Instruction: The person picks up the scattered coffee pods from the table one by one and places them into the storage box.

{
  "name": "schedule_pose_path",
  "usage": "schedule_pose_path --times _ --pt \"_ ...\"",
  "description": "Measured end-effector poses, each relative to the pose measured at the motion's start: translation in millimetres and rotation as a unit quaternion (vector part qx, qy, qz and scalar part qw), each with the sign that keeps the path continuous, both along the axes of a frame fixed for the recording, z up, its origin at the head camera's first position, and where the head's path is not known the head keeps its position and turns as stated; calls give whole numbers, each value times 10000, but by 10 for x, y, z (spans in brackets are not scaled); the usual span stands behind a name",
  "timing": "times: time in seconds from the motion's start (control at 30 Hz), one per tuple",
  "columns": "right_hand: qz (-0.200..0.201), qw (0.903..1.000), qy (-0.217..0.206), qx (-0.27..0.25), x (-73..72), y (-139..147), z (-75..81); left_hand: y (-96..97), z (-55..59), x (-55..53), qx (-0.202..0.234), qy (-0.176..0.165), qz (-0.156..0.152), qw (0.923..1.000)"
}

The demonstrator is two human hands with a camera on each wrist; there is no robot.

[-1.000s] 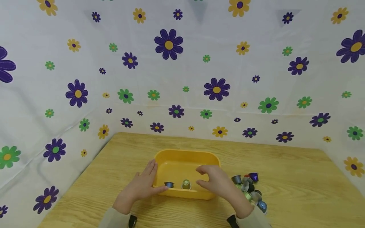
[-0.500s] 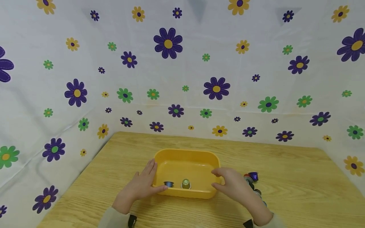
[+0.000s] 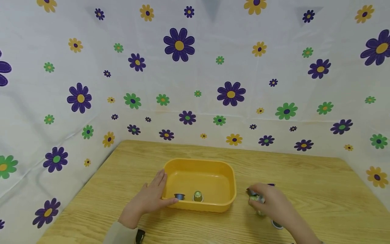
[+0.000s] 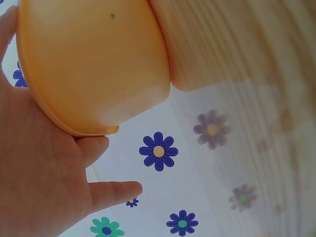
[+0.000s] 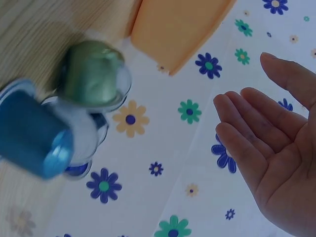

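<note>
The wood-look counter (image 3: 317,189) holds a rounded yellow plastic box (image 3: 189,183), left of its middle. The left hand (image 3: 146,200) touches it with straight fingers, maybe to keep it still. The right hand (image 3: 274,202), fingers apart and empty, hangs by small shiny coloured cups (image 5: 91,76) nearer the right edge.

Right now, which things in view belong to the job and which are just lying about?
Likely in the job:
- yellow tub
- blue pod and green pod inside it
- pod pile beside it
- left hand, against the tub
- right hand, over the pile

Probably just setting:
- wooden table
- flowered cloth behind
</note>
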State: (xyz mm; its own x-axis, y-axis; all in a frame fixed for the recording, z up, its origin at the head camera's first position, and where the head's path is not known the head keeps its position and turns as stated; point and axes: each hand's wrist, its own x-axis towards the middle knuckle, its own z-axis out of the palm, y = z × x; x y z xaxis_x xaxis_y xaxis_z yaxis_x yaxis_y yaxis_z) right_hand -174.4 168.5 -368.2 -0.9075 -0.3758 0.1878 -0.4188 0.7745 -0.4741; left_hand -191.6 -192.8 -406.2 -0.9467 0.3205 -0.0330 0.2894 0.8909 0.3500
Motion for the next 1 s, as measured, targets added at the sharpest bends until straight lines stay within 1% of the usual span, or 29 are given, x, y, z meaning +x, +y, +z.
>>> schedule_pose_path --times 0.1,0.23,0.37,0.53,0.77,0.83,1.0 --pt "-159 9996 -241 46 38 137 -13 9 -11 0 -14 -10 2 10000" --pt "-487 9969 -598 184 84 286 -24 14 -25 4 -25 -14 -12 10000" --pt "-532 9960 -698 196 98 389 -26 11 -27 2 -55 2 -4 10000" --pt "-393 9975 -570 139 52 461 -26 17 -7 -8 -71 6 35 10000" --pt "-230 9994 -78 247 0 580 -29 26 13 -14 -59 30 37 10000" --pt "-222 9995 -51 232 -15 607 -42 25 12 -11 -66 13 32 10000" --pt "-305 9992 -166 178 -41 641 -65 17 15 2 -44 -52 13 10000"
